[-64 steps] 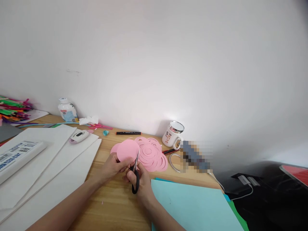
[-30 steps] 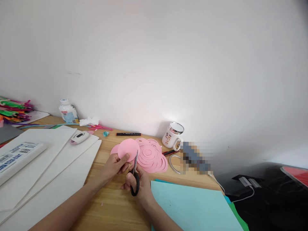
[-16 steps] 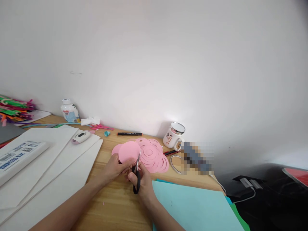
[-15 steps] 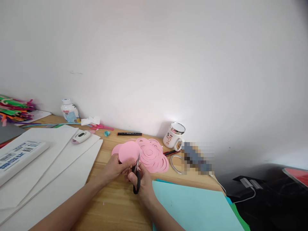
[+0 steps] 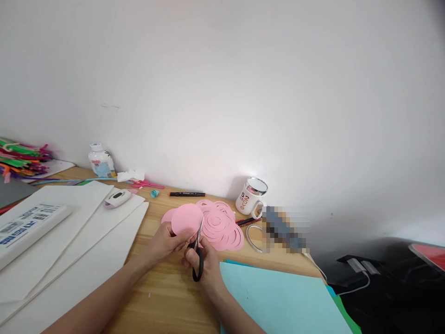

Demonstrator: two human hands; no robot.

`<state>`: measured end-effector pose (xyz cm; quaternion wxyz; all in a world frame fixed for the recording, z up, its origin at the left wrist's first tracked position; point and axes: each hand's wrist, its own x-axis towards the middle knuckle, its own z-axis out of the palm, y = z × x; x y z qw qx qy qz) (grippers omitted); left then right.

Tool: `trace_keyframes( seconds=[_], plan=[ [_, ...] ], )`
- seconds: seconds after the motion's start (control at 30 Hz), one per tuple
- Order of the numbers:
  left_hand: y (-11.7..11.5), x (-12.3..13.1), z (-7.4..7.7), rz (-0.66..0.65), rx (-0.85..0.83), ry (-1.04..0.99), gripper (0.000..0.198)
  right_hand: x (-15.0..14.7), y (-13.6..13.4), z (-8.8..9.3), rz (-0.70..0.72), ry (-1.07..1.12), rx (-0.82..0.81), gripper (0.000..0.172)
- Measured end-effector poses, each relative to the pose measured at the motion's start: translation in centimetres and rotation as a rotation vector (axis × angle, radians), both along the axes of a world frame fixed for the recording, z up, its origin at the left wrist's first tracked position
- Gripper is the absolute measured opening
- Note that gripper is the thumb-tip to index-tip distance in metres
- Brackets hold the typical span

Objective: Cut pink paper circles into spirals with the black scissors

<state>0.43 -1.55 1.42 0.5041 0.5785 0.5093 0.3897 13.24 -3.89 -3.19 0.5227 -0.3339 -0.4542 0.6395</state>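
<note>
Between thumb and fingers, my left hand [image 5: 169, 242] pinches a round pink paper disc [image 5: 187, 218] by its lower edge. My right hand [image 5: 206, 260] is wrapped round the black handles of a pair of scissors [image 5: 197, 257]. Their metal blades point up and lie along the right edge of the disc; I cannot tell how far apart the blades are. Behind and right of the disc spreads a heap of cut pink paper [image 5: 219, 225] with curved and spiral slits. Another pink piece [image 5: 167, 215] shows partly behind the disc at left.
White sheets [image 5: 114, 241] with a white box [image 5: 31, 232] and a white-pink device [image 5: 118, 198] lie at left. Light-blue paper [image 5: 278, 297] lies at right. Behind are a black marker [image 5: 187, 194], a mug [image 5: 248, 197], pink scissors [image 5: 148, 184], and a bottle [image 5: 101, 160].
Almost nothing differs. The scissors and my right hand have shifted very slightly; both hands keep their holds.
</note>
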Motion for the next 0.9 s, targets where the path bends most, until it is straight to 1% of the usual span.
trace_keyframes(
  seconds=[0.2, 0.33, 0.57, 0.7, 0.77, 0.9],
  plan=[
    [0.1, -0.2, -0.1, 0.034, 0.037, 0.015, 0.043, 0.0, 0.1, -0.9, 0.026, 0.062, -0.034, 0.028],
    [0.2, -0.2, 0.0, 0.042, 0.057, 0.016, 0.047, -0.1, 0.1, -1.1, 0.029, 0.094, -0.053, 0.027],
    [0.2, -0.2, 0.1, 0.066, 0.067, 0.01, 0.05, -0.3, 0.0, -0.9, 0.017, 0.089, -0.033, 0.024],
    [0.3, -0.1, 0.0, 0.087, 0.078, -0.013, 0.052, -0.3, -0.1, -0.5, 0.023, 0.091, -0.054, 0.025],
    [0.4, 0.0, -0.1, 0.073, 0.076, -0.021, 0.054, -0.3, -0.1, -0.2, 0.023, 0.091, -0.059, 0.026],
    [0.3, 0.3, 0.0, -0.008, 0.048, -0.024, 0.054, -0.4, -0.4, 0.1, 0.043, 0.076, -0.029, 0.026]
  ],
)
